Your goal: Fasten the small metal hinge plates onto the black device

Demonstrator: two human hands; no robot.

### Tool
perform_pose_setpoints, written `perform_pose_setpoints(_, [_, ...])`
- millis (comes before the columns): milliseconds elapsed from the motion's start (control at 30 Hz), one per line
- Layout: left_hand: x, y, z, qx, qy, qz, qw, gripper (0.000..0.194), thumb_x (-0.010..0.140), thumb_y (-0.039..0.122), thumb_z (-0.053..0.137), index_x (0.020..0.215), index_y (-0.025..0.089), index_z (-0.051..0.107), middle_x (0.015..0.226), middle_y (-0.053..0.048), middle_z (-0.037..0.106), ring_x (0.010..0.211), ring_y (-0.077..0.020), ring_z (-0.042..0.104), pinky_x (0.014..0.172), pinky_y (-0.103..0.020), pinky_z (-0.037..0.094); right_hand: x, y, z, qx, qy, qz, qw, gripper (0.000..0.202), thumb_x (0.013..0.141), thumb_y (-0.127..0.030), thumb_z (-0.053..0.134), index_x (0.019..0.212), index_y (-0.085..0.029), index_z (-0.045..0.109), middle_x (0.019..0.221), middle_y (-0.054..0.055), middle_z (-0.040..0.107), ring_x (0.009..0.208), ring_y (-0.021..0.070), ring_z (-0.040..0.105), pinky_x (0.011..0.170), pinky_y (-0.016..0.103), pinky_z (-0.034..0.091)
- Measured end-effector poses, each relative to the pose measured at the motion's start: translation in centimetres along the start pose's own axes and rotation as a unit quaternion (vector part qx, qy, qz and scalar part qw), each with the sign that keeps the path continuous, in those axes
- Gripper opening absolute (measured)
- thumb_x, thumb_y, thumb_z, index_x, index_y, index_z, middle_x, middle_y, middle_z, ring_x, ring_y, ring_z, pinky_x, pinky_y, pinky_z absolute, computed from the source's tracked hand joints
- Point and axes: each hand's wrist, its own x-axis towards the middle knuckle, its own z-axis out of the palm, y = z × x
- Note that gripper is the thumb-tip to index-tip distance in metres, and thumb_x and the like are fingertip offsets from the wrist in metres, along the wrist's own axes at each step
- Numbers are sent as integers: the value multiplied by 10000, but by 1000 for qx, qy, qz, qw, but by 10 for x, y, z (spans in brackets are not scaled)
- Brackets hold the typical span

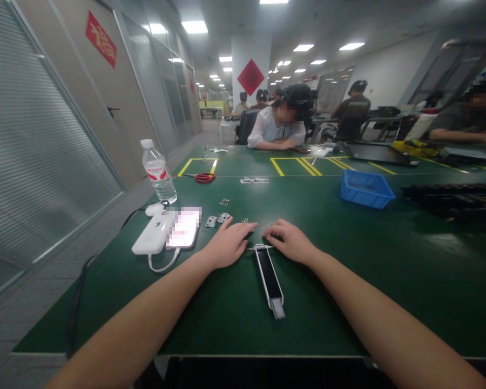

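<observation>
A slim white-framed device with a dark panel (270,278) lies on the green table (319,324) between the forearms, its far end near both hands. The left hand (228,244) has its fingers outstretched and open, close to some small rings (245,220); the right hand's (294,241) fingers are curled — whether they grip anything, I cannot tell. Leftward lie metal pieces (217,219), then a phone (184,229); a blue bin (366,189) sits farther right.

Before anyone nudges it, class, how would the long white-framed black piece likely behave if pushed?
The white-framed piece looks straight, so probably stiff. Lying flat, it would likely slide rather than roll. Being long, it may pivot.
</observation>
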Motion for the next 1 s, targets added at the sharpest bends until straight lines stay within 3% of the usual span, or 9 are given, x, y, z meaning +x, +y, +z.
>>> perform_pose_setpoints(167, [-5,1,-3,-40,44,-40,997,444,840,135,504,1272,223,446,1038,-22,665,1043,-197,570,987,-416,339,-1,-1,-2,12,3,-2,1000,145,823,-174,559,873,-181,695,863,45,554,794,146,547,759,287,434])
perform_pose_setpoints(367, [-8,5,-16,-73,27,-89,993,356,840,106,496,1183,201,508,881,2,678,874,-179,623,893,-391,401,-2,-1,-5,5,1,-2,1000,136,810,-162,558,853,-163,686,830,46,573,758,143,538,729,283,429])
perform_pose_setpoints(600, [-10,4,-25,-290,-4,-96,952,342,833,140,526,1171,171,482,839,-9,639,782,-138,621,780,-300,496,-4,-2,-13,49,21,1,999,178,815,-235,553,932,-172,672,828,28,566,629,104,482,647,263,426])
perform_pose_setpoints(767, [-12,5,-23,-364,-37,-97,926,361,807,92,520,1157,166,477,835,-9,621,777,-135,618,733,-288,509,-9,-16,-23,101,-37,-25,994,254,840,-343,549,979,-166,667,820,27,568,618,100,466,605,249,407])
perform_pose_setpoints(1000, [-10,7,-16,-364,-27,-80,928,317,798,100,524,1109,154,496,823,-8,604,768,-133,606,737,-293,500,-11,-22,-20,109,-94,-62,988,251,781,-345,640,940,-155,675,786,19,546,609,94,445,574,232,376])
